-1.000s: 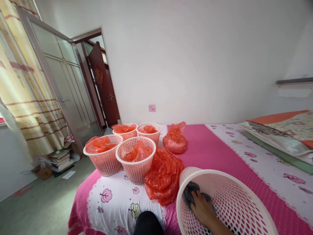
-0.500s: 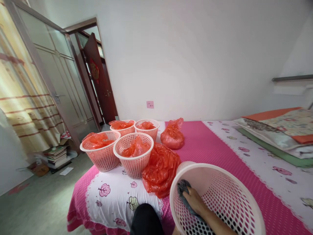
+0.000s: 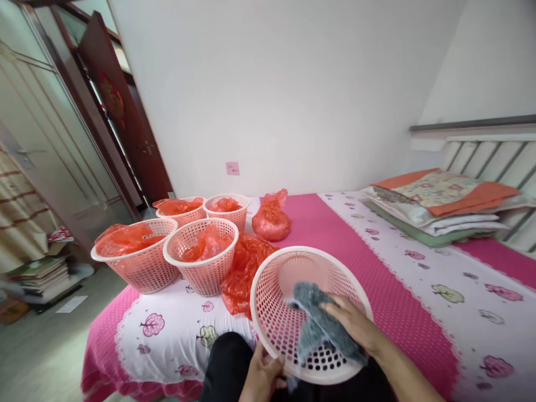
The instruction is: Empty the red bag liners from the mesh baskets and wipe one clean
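A pale pink plastic basket (image 3: pixel 268 279) with holes in its walls is tilted over my lap, its mouth facing me. My left hand (image 3: pixel 266 373) grips its rim at the lower left. Bunched in my right hand (image 3: pixel 349 318) is a grey-green cloth (image 3: pixel 318 318), held inside the basket's mouth with part of it hanging loose. The cloth hides part of the basket's inner wall. Just left of the basket lies a crumpled red plastic bag (image 3: pixel 240 279).
Several similar baskets (image 3: pixel 201 254) with red bags inside stand at the bed's left end. Behind them sits a tied red bag (image 3: pixel 271 220). Folded bedding (image 3: pixel 439 206) is stacked at the right on the pink bedspread (image 3: pixel 301 215). Books (image 3: pixel 42 276) are piled on the floor.
The view has turned right. The basket is tipped more toward me, and my left hand now shows on its rim. My right hand has drawn the cloth away from the left inner wall.
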`<state>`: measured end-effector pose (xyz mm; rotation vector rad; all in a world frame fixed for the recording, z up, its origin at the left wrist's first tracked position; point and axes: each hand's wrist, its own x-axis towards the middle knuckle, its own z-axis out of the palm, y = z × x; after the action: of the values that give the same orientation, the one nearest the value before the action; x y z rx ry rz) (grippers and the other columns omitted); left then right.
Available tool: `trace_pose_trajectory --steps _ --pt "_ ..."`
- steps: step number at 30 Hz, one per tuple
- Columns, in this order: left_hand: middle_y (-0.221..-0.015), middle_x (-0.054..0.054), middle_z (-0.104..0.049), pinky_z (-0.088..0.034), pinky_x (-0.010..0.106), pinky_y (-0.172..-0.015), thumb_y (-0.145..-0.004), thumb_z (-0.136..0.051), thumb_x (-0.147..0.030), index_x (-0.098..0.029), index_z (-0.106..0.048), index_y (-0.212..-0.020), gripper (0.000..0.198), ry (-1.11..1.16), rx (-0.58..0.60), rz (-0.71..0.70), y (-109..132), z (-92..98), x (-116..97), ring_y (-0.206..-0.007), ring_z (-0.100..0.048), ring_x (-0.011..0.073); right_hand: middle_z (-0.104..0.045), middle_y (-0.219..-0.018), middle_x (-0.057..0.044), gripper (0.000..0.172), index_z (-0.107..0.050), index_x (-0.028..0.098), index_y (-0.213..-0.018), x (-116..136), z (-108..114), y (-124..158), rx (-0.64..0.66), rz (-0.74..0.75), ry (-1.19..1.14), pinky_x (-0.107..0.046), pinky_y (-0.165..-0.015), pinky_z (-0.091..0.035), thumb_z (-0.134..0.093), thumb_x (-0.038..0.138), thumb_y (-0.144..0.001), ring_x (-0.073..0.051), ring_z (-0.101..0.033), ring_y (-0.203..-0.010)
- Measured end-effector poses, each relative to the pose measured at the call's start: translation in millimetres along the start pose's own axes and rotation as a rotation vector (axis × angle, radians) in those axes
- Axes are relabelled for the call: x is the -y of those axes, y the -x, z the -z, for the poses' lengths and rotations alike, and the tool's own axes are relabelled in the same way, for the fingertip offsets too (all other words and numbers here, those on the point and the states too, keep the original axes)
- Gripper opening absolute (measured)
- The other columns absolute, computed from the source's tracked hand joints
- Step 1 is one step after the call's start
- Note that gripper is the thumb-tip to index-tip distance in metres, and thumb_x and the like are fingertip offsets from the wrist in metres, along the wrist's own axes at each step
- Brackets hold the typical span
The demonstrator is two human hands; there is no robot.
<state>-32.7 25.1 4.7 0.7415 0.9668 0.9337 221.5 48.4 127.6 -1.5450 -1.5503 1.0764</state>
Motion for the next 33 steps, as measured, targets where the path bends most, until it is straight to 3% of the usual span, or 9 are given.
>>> trace_pose_trajectory --steps 2,5,9,12,16,18,23,28,33 --pt "-0.083 0.001 -0.079 -0.05 0.022 -0.056 -0.064 -0.093 -0.045 -0.021 -0.059 -0.121 0.071 0.033 0.006 0.042 2.6 -8.2 -6.1 -0.068 -0.073 0.0152 -0.076 -0.122 -0.014 0.047 -0.07 0.018 -0.121 4.3 -3.3 -23.5 -0.153 0.03 0.317 -0.039 -0.099 -0.053 -0.042 0.047 -0.097 -0.03 -0.069 -0.114" --pt "-0.099 0.01 -0.084 -0.06 0.032 -0.069 -0.068 -0.079 -0.038 -0.02 -0.053 -0.115 0.057 0.043 0.074 0.194 5.2 -24.4 -16.3 -0.081 -0.08 0.0223 -0.065 -0.141 -0.019 0.042 -0.064 0.015 -0.132 3.7 -22.6 -64.6 -0.237 -0.03 0.647 -0.039 -0.106 -0.048 -0.043 0.034 -0.099 -0.031 -0.064 -0.126" --pt "-0.104 0.016 -0.083 -0.056 0.032 -0.065 -0.074 -0.07 -0.048 -0.017 -0.05 -0.118 0.057 -0.128 0.097 0.126 1.1 -35.6 -24.4 -0.084 -0.081 0.0266 -0.059 -0.147 -0.02 0.041 -0.067 0.015 -0.129 -14.4 -50.0 -110.1 -0.113 -0.104 0.756 -0.048 -0.111 -0.046 -0.052 0.016 -0.091 -0.036 -0.058 -0.135" --pt "-0.112 0.018 -0.082 -0.056 0.033 -0.062 -0.076 -0.072 -0.056 -0.015 -0.045 -0.13 0.072 -0.235 0.027 0.007 -7.6 -31.4 -20.2 -0.087 -0.081 0.0281 -0.054 -0.154 -0.019 0.047 -0.064 0.019 -0.137 -38.8 -66.8 -127.1 -0.028 -0.163 0.791 -0.054 -0.108 -0.048 -0.056 0.018 -0.091 -0.037 -0.055 -0.14" --pt "-0.11 0.017 -0.084 -0.059 0.034 -0.067 -0.053 -0.09 -0.074 -0.018 -0.042 -0.133 0.109 -0.139 0.041 0.093 -20.0 -17.7 3.2 -0.087 -0.083 0.0314 -0.046 -0.162 -0.02 0.054 -0.054 0.021 -0.15 -70.6 -85.7 -132.9 -0.003 -0.236 0.783 -0.056 -0.106 -0.051 -0.052 0.03 -0.097 -0.038 -0.052 -0.144" --pt "-0.106 0.017 -0.086 -0.06 0.038 -0.072 -0.044 -0.091 -0.081 -0.019 -0.048 -0.127 0.112 -0.079 0.109 0.157 -24.6 -10.4 18.6 -0.088 -0.084 0.0345 -0.046 -0.162 -0.021 0.054 -0.052 0.02 -0.152 -82.2 -92.4 -133.4 -0.017 -0.261 0.771 -0.056 -0.106 -0.051 -0.046 0.033 -0.1 -0.038 -0.053 -0.143" --pt "-0.114 0.017 -0.086 -0.063 0.041 -0.077 -0.06 -0.091 -0.075 -0.024 -0.051 -0.124 0.091 -0.019 0.24 0.134 -31.0 2.5 44.4 -0.092 -0.085 0.0339 -0.057 -0.15 -0.024 0.051 -0.055 0.013 -0.148 -97.3 -96.0 -134.9 -0.036 -0.257 0.761 -0.055 -0.111 -0.047 -0.04 0.031 -0.102 -0.038 -0.056 -0.139" --pt "-0.106 0.011 -0.088 -0.063 0.035 -0.071 -0.055 -0.098 -0.065 -0.025 -0.06 -0.112 0.08 0.071 0.201 0.165 -27.4 -3.8 37.7 -0.085 -0.085 0.0282 -0.071 -0.135 -0.02 0.042 -0.063 0.012 -0.136 -94.5 -89.7 -134.4 0.007 -0.266 0.701 -0.046 -0.113 -0.047 -0.04 0.032 -0.107 -0.028 -0.068 -0.126" --pt "-0.101 0.011 -0.089 -0.061 0.032 -0.067 -0.053 -0.1 -0.062 -0.021 -0.066 -0.112 0.079 0.072 0.21 0.156 -19.7 -17.0 15.8 -0.082 -0.084 0.026 -0.073 -0.133 -0.022 0.04 -0.07 0.012 -0.125 -74.2 -88.8 -110.7 0.042 -0.282 0.615 -0.044 -0.106 -0.05 -0.046 0.035 -0.102 -0.03 -0.071 -0.122"
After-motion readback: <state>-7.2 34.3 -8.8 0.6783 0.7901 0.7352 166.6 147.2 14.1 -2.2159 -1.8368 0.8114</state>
